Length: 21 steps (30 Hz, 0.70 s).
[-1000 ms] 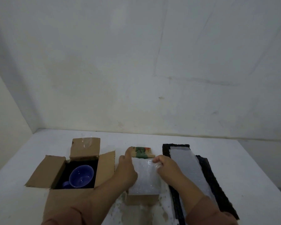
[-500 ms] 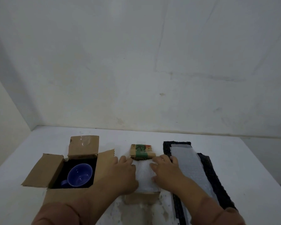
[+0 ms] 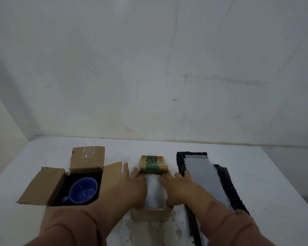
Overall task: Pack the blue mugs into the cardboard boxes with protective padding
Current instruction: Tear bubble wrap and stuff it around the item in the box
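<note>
Left hand flat, palm down, fingers spread, pressing left side of bubble wrap sheet into small cardboard box. Right hand likewise flat on sheet's right side. One second ago both hands pinched sheet's far corners, lifted above box; since then sheet pushed down, bulging between palms. Far flap with green print upright behind fingertips. Blue mug unmoved, upright in open box at left, on black lining. Bubble wrap strip on black foam at right, unchanged. White table.
</note>
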Tool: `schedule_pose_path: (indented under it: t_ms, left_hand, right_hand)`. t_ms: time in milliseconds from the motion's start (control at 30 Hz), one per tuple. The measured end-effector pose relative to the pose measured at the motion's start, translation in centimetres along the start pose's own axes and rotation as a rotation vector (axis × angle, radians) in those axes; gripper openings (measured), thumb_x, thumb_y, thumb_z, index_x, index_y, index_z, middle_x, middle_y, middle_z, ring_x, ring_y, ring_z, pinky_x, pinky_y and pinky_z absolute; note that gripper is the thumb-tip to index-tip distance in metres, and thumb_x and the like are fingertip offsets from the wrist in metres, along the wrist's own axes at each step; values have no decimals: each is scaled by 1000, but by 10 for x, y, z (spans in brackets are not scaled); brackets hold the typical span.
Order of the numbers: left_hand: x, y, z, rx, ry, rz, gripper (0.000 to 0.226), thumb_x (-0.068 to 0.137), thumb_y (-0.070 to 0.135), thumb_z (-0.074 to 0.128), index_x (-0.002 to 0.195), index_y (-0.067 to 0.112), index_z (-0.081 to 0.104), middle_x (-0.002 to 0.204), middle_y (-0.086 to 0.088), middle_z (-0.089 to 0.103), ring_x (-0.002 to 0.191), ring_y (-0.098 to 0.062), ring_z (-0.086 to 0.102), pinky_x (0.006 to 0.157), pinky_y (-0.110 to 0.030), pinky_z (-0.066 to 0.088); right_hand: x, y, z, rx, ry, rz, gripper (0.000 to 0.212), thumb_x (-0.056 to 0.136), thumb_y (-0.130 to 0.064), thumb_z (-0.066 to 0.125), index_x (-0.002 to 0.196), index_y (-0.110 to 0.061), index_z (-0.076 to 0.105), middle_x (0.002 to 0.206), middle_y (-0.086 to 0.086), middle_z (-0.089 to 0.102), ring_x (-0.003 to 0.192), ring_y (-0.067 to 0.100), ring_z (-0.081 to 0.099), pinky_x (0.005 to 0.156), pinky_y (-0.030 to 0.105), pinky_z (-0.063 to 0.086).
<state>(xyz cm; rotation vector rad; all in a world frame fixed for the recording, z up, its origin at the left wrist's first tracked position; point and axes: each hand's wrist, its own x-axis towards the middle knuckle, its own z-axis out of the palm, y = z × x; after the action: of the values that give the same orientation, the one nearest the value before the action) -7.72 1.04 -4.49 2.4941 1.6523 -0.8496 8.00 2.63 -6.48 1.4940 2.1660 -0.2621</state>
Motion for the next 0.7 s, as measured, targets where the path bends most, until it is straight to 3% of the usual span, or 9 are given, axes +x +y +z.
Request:
schedule_pose_path:
  t_ms: [233, 433, 500, 567, 633, 700]
  left_hand:
    - [7, 8, -6, 60, -94, -11, 74, 88, 42, 58, 148, 14, 25, 159, -8, 15, 145, -38, -13, 107, -69, -15]
    - [6, 6, 6, -29, -18, -14, 93, 86, 46, 56, 151, 11, 0, 160, -11, 7, 144, -38, -18, 104, -68, -20]
    - [6, 5, 8, -64, 10, -17, 95, 84, 42, 58, 151, 11, -3, 160, -10, 9, 144, -37, -16, 102, -67, -22]
    - [8, 5, 9, -115, 8, -40, 89, 84, 36, 58, 151, 13, 4, 159, -9, 13, 145, -36, -15, 100, -68, -24]
    - [9, 7, 3, -194, 17, -83, 74, 83, 24, 54, 148, 16, 20, 158, -8, 16, 146, -34, -11, 100, -69, -23]
    - [10, 18, -9, -302, 146, -90, 57, 80, 12, 46, 137, 17, 40, 151, -10, 29, 145, -34, 6, 111, -64, -8]
  right_hand:
    - [11, -31, 2, -99, 39, 125, 87, 85, -36, 58, 149, -17, 2, 149, 12, 30, 135, 40, 25, 108, 68, -6]
    - [10, -23, 15, 156, 15, 142, 93, 80, -32, 60, 147, -31, -5, 152, 4, 24, 132, 41, 31, 103, 74, -8]
    - [7, -14, 15, 305, -34, 109, 92, 79, -35, 60, 147, -35, -2, 156, -2, 17, 137, 36, 26, 108, 68, -5]
    - [-1, 0, 10, 646, 13, 53, 81, 81, -28, 58, 147, -36, 12, 157, -4, 20, 138, 27, 30, 115, 52, 12]
    - [-15, 19, 10, 946, 212, 42, 64, 83, -12, 53, 142, -28, 35, 151, 0, 35, 133, 21, 39, 106, 29, 31]
    - [-31, 43, 19, 1096, 386, 177, 48, 87, -5, 47, 133, -20, 49, 142, 3, 48, 126, 20, 46, 99, 26, 38]
